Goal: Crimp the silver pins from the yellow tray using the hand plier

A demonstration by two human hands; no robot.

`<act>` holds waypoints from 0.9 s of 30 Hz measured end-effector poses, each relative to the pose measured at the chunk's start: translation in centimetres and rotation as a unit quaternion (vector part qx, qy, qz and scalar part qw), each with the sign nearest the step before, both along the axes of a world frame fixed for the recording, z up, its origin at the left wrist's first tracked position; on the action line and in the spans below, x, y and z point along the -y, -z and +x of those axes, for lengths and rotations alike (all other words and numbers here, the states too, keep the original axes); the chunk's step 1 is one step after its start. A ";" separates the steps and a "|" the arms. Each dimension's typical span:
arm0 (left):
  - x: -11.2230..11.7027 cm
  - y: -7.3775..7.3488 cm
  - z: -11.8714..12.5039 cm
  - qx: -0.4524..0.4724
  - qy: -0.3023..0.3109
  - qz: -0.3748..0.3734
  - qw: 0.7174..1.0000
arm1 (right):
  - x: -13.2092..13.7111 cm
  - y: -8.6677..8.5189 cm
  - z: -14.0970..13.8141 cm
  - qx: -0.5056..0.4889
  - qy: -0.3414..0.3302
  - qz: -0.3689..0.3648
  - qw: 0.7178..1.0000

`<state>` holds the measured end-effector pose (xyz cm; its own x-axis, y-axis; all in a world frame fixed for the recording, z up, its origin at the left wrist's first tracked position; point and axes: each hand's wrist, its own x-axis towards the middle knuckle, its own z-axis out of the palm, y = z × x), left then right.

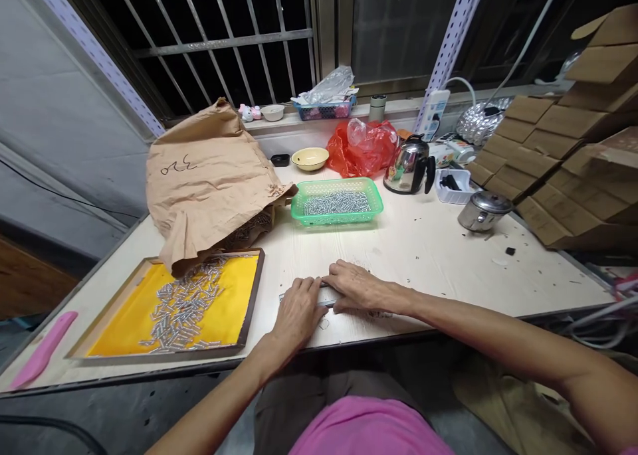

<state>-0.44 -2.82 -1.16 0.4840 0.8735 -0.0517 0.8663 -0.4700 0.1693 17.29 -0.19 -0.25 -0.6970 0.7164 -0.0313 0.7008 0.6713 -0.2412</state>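
My left hand [298, 310] lies over a thin metal strip [327, 303] near the table's front edge, its fingers bent together against it. From the right, my right hand [359, 287] closes on the same strip, thumb low and fingers curled over the top. The fingertips of both hands almost meet, and they cover most of the strip. Small loose bits lie on the table around it. To the left, a shallow tray [258, 289] with a yellow lining [238, 297] holds many small silver metal pins [182, 315].
A large brown paper bag [209, 169] opens toward the tray. Behind my hands is a green basket [375, 206] of small metal pieces. A kettle [406, 167], a lidded metal pot [483, 212] and stacked cardboard [563, 149] stand right. A pink-handled object [44, 351] lies far left.
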 end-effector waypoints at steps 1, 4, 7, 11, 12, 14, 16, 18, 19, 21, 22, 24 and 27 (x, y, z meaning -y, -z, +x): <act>-0.4 0.1 0.0 -0.004 0.007 -0.010 1.000 | 0.0 0.1 0.0 -0.004 0.000 0.001 1.000; -1.0 0.0 -0.2 -0.004 0.026 -0.024 0.999 | 0.3 0.3 -0.1 0.001 0.005 0.001 1.000; -1.2 -0.1 -0.5 0.006 0.034 -0.031 0.999 | 0.7 0.3 -0.5 0.009 0.029 -0.007 1.000; -0.7 -0.1 -0.4 0.003 0.031 -0.028 0.999 | 0.9 0.3 -1.0 0.034 0.042 -0.032 0.998; -0.5 -0.1 -0.3 0.000 0.028 -0.024 0.999 | 0.8 0.3 -1.1 0.037 0.036 -0.035 0.998; -0.3 -0.2 -0.1 -0.008 0.021 -0.021 1.000 | 0.8 0.5 -1.1 0.038 0.025 -0.036 0.998; -0.1 -0.4 0.0 -0.020 0.014 -0.026 0.999 | 0.9 0.7 -1.1 0.032 0.024 -0.036 0.999; -0.1 -0.5 0.1 -0.027 0.012 -0.025 0.999 | 1.1 0.8 -1.1 0.025 0.028 -0.034 0.999; -0.1 -0.4 0.1 -0.026 0.010 -0.020 0.999 | 1.1 0.8 -1.0 0.021 0.032 -0.030 0.999; 0.2 -0.1 0.0 -0.012 0.004 0.003 1.000 | 1.0 0.5 -0.8 0.010 0.038 -0.018 0.999; 0.5 0.3 -0.1 -0.001 -0.004 0.019 1.000 | 0.9 0.4 -0.5 0.004 0.036 -0.014 0.999; 1.5 1.2 -0.1 0.024 -0.021 0.054 0.998 | 0.3 0.2 0.1 -0.015 0.014 -0.015 1.000; 3.7 2.9 0.3 0.063 -0.016 0.095 0.993 | -0.7 0.4 1.3 -0.046 -0.037 -0.042 0.997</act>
<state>-0.15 -6.53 -4.04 0.4488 0.8764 0.1747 0.8586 -0.4771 0.1876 18.59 0.50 -0.62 -0.7508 0.6601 -0.0233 0.6224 0.6953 -0.3595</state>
